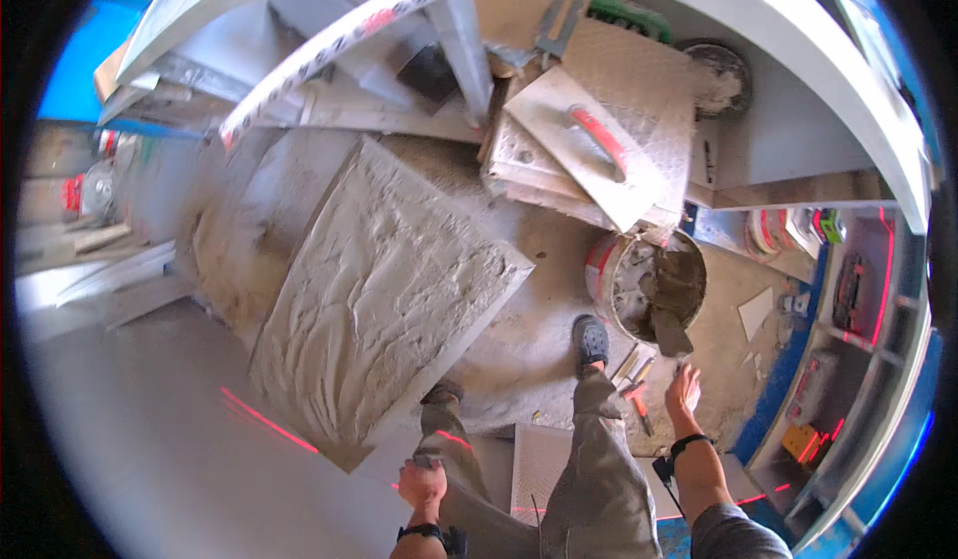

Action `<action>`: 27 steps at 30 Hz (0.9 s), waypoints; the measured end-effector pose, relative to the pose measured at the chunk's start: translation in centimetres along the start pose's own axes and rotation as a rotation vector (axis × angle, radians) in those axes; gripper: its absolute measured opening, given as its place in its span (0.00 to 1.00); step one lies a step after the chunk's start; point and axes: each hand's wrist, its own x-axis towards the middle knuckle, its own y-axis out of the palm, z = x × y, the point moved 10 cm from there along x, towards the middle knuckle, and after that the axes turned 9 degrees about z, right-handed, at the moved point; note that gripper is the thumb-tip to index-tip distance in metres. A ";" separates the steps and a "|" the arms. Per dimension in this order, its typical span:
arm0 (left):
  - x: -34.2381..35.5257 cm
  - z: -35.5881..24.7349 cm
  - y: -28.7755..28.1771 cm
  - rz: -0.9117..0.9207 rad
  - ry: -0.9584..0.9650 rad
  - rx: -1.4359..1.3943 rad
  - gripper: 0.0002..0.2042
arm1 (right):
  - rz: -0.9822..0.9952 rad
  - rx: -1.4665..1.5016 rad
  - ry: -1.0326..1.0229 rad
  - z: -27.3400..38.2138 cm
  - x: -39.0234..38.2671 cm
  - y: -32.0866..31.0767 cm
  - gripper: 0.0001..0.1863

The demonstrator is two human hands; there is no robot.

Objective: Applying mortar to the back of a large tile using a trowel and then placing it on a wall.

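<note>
Mortar-coated slab with bucket, trowel and two hands

Slab point(389, 289): one, rectangular, lying on the floor left of centre, in front of the person; upper face covered in wet grey mortar, ridged and swirled, with curved strokes toward the near corner.

Left hand point(422, 483): near the slab's near edge, over the left leg; fingers folded into a fist round a dark handle-like piece point(427, 453). Dark band at the wrist.

Bucket point(601, 272): one, round, red and white outside, right of the slab; grey mix within.

Trowel point(672, 333): grey blade at the bucket's near rim.

Right hand point(684, 389): just below the trowel; fingers curled, but whether they close on its handle cannot be told. Dark band at the wrist.

Hammer point(639, 404): one, red and dark, on the floor between the right foot and right hand.

Float point(597, 148): one, pale plate, red handle, lying aslant on a stack of boards point(654, 80) beyond the bucket.

Shelving point(848, 344): far right, holding a yellow case point(801, 443) among other items.
</note>
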 end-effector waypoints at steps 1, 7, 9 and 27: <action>-0.4 0.0 0.2 0.004 -0.026 -0.012 0.26 | -0.036 0.010 -0.014 -1.2 -0.6 0.4 0.15; -0.8 -0.2 -0.3 -0.017 -0.011 -0.021 0.23 | 0.145 0.072 0.036 -8.2 -10.6 1.1 0.26; -1.0 0.4 -0.6 0.005 -0.046 -0.039 0.23 | 0.195 0.165 -0.104 -4.0 -13.4 -2.6 0.23; -0.8 2.3 1.5 0.017 -0.010 -0.188 0.24 | 0.040 -0.179 -0.659 29.5 -12.4 -29.3 0.13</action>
